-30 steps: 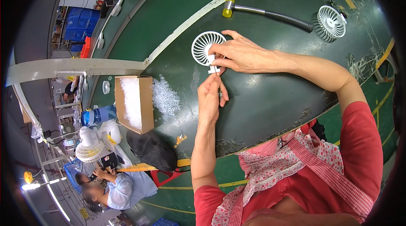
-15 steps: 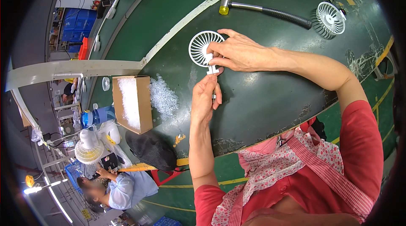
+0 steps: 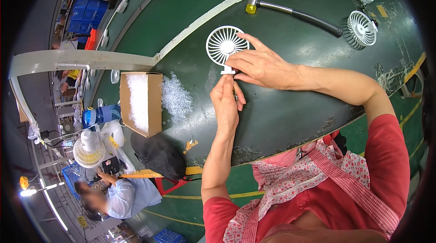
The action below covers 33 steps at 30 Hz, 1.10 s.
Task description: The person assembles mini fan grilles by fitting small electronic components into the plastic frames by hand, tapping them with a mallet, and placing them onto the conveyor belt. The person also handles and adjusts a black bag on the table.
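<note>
A white round fan grille (image 3: 227, 46) with a short stem is held just above the dark green table (image 3: 281, 115). My right hand (image 3: 265, 65) grips it at the stem, fingers bent over the lower right of the grille. From below, my left hand (image 3: 225, 100) pinches the small white piece (image 3: 227, 71) at the stem's end between thumb and fingertips. What lies inside the left fingers is mostly hidden. Farther off lies a mallet (image 3: 290, 11) with a yellow-faced head and black grip, its handle toward the right.
Two more white fan grilles (image 3: 362, 28) lie at the far right. On the left stand a cardboard box (image 3: 154, 102) and a heap of small clear plastic parts (image 3: 175, 99), with a black mesh bag (image 3: 159, 155) nearer. A co-worker (image 3: 127, 197) sits beyond the lower left.
The grille has turned more face-up and its hub shows clearly now. My right fingers have slid down toward the stem, and my left hand has come up closer to it. The view has shifted slightly.
</note>
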### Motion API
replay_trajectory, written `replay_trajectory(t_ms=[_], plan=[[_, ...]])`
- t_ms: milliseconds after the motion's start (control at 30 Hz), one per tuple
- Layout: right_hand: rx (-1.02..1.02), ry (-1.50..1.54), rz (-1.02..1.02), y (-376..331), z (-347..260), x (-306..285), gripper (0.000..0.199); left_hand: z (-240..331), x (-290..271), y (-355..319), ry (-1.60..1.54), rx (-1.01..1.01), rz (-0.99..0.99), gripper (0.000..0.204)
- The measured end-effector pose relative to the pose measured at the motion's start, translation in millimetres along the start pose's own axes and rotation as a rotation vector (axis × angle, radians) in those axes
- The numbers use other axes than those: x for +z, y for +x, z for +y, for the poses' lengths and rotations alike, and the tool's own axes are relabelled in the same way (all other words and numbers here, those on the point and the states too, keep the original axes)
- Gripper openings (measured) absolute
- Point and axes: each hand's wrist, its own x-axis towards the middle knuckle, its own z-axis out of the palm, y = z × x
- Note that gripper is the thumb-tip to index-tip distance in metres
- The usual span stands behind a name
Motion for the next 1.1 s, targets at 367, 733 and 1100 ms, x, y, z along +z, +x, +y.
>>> replay_trajectory(t_ms=[367,733,1100], plan=[[-0.06,-0.041,0.146,3.7,-1.6,-7.1,0.026,-10.7,-3.8,2.2,0.066,0.128,-0.051,0.035],[-0.104,0.054,0.352,-0.1,5.6,-15.8,0.056,-18.0,-2.3,7.9,-0.08,0.281,-0.015,0.04],[-0.173,-0.076,0.174,6.4,1.4,-10.2,0.03,-17.0,-5.6,7.8,-0.098,0.242,-0.028,0.04]])
